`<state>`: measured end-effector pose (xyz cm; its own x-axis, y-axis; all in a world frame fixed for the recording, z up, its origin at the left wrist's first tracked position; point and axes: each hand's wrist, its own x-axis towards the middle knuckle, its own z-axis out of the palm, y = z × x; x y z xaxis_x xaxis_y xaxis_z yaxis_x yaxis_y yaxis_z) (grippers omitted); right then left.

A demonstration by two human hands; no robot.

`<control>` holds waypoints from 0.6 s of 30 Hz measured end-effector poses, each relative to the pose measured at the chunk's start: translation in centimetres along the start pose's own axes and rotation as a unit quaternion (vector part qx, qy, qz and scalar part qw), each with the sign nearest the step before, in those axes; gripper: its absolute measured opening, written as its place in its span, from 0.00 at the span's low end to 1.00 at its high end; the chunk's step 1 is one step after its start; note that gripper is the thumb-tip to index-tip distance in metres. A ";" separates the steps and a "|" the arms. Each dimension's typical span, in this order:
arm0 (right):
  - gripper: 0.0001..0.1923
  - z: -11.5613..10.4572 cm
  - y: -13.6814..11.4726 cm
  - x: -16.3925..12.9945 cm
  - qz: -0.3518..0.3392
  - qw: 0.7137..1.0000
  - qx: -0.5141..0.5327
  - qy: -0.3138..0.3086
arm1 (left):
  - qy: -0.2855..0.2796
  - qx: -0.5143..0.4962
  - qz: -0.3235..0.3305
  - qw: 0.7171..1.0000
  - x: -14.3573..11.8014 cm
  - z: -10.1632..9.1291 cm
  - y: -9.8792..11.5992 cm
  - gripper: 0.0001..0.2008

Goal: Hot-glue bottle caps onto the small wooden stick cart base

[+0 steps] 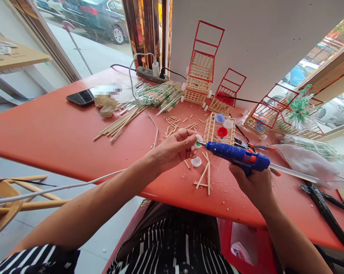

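Note:
My left hand (176, 150) pinches a white bottle cap (199, 137) with a green spot at its middle. A blue glue gun (229, 151) is gripped in my right hand (256, 186), its metal nozzle touching or almost touching the cap's green part. From the back of the gun a translucent glue stick (293, 173) juts out. Just below my left fingers, another white cap (196, 162) lies on the table beside several thin wooden sticks (208, 177). Beyond the gun stands a small stick basket (208, 127) bearing blue, white and red caps (222, 132).
Stick-built carts with red frames (200, 68) line the wall. Bundled sticks (163, 95), a phone (80, 97) and a power strip (149, 74) occupy the back left. Pliers (261, 147), a plastic bag (309, 163) and a black tool (326, 213) lie right. A white cable (153, 121) crosses the orange table (46, 133).

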<state>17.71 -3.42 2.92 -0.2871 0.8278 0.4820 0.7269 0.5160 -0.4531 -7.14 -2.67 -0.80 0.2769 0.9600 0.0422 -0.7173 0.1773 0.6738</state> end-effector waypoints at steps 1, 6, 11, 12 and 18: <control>0.27 0.0 -0.1 0.1 -0.003 1.000 0.000 0.002 | 0.000 0.001 -0.001 1.000 0.0 0.0 0.0 0.24; 0.29 0.1 -0.3 0.2 -0.013 1.000 -0.003 0.019 | -0.011 0.006 -0.001 1.000 0.0 -0.2 -0.1 0.23; 0.30 -0.1 0.0 0.2 -0.014 1.000 -0.005 0.017 | -0.013 0.007 0.001 1.000 0.1 -0.3 -0.2 0.24; 0.29 -0.1 0.1 0.2 -0.015 1.000 -0.006 0.016 | -0.013 0.006 0.001 1.000 0.1 -0.3 -0.2 0.24; 0.30 -0.1 0.4 0.2 -0.028 0.999 -0.011 0.018 | -0.010 -0.006 0.009 1.000 0.1 -0.3 -0.1 0.24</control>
<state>17.99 -3.07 2.96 -0.3053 0.7894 0.5326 0.7243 0.5556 -0.4083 -7.27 -2.52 -1.08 0.2760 0.9587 0.0693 -0.7297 0.1621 0.6643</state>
